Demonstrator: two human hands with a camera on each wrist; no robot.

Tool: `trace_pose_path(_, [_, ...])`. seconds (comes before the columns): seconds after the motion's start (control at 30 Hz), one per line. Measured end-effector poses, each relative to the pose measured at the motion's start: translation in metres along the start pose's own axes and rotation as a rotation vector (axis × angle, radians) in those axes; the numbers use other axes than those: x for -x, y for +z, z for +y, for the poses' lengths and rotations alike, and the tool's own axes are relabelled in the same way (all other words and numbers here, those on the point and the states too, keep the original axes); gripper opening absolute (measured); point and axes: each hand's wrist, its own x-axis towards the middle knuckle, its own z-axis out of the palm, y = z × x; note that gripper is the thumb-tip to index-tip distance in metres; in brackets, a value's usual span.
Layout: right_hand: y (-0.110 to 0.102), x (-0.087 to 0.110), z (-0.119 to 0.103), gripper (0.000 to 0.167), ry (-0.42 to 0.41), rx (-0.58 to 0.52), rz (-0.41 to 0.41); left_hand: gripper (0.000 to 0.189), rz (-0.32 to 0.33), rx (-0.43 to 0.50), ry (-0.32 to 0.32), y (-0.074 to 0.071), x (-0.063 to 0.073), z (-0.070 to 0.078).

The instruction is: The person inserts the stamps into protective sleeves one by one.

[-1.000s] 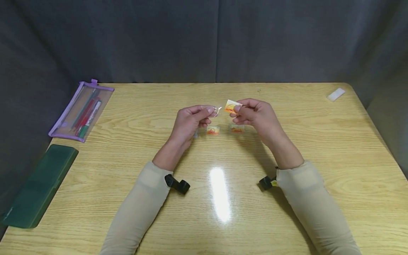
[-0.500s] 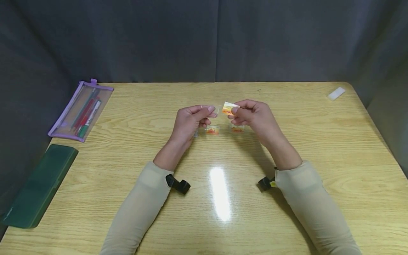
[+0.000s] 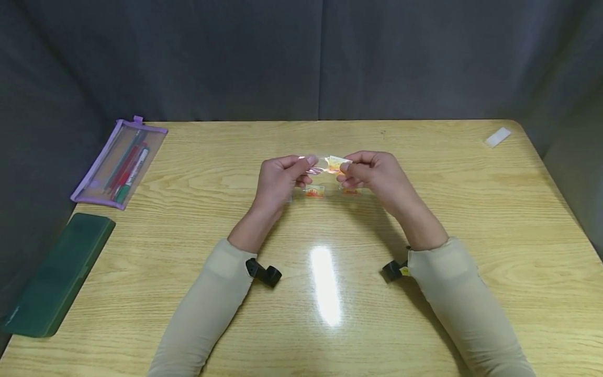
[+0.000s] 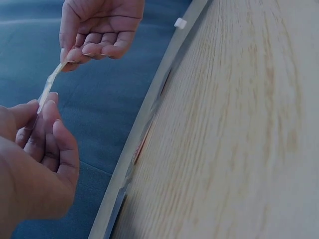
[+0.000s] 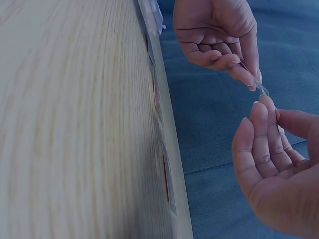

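Note:
My left hand [image 3: 279,180] pinches a small clear plastic sleeve [image 3: 320,164] between thumb and fingers, above the table. My right hand [image 3: 379,173] pinches a small card [image 3: 335,163] with a yellow and orange picture, by its right side. The card's left edge overlaps the sleeve's right end in the head view. Seen edge-on in the left wrist view, the sleeve [image 4: 46,92] and card form one thin strip between both hands. Below them on the table lie two similar orange picture cards, a left one [image 3: 314,192] and a right one [image 3: 351,191] partly under my right fingers.
A mesh pencil pouch [image 3: 123,165] with purple edging and pens inside lies at the back left. In front of it is a dark green case [image 3: 61,275]. A small white block [image 3: 498,137] lies at the far right corner. Something clear [image 3: 289,198] shows beside my left wrist.
My right hand has moved the card slightly left and down, from apart from the sleeve to overlapping its end. The left hand stays nearly still.

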Motion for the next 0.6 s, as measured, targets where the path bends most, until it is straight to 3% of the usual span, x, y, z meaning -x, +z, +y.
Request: trace_pose_path(0.6, [-0.002, -0.0006, 0.0002, 0.026, 0.007, 0.065, -0.015, 0.02, -0.024, 0.013, 0.023, -0.0002, 0.0011, 0.0018])
